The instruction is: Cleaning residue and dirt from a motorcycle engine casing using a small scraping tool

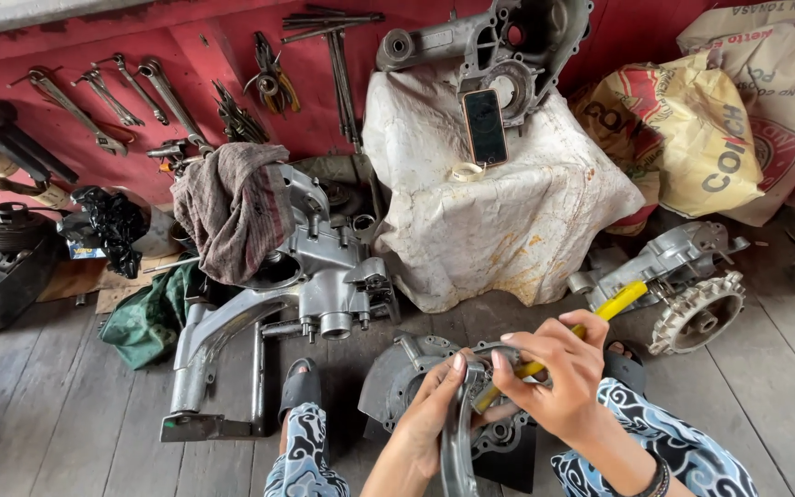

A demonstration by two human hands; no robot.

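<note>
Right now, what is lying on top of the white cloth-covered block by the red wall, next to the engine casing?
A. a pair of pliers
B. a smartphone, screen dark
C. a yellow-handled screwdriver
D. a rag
B: a dark-screened smartphone lies flat on the white cloth, just in front of the grey engine casing; the yellow-handled tool is down in the right hand, and the rag drapes another engine.
</note>
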